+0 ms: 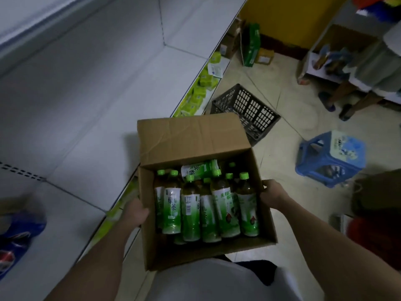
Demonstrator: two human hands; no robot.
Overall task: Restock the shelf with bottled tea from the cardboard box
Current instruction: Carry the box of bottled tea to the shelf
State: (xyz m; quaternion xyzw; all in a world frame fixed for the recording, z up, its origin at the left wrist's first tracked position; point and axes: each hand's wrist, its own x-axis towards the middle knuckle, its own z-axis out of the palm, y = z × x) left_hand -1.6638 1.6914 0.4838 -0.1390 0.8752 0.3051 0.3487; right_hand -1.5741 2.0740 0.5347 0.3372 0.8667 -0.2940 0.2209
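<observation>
Cardboard box — brown corrugated, rectangular, far flap standing open and creased; carried in the air beside the front edge of the shelf, a smooth white metal deck with nothing on the stretch nearest the box.

Bottled tea — clear plastic, amber liquid, green screw caps, glossy green-and-white labels; about a dozen standing packed inside the box, one lying flat at the far end.

Left hand — thumb on the left wall, fingers hidden behind it; grips the box.

Right hand — clasps the right wall's rim, forearm extended.

Floor, far side — black lattice plastic crate, blue plastic stool.
</observation>
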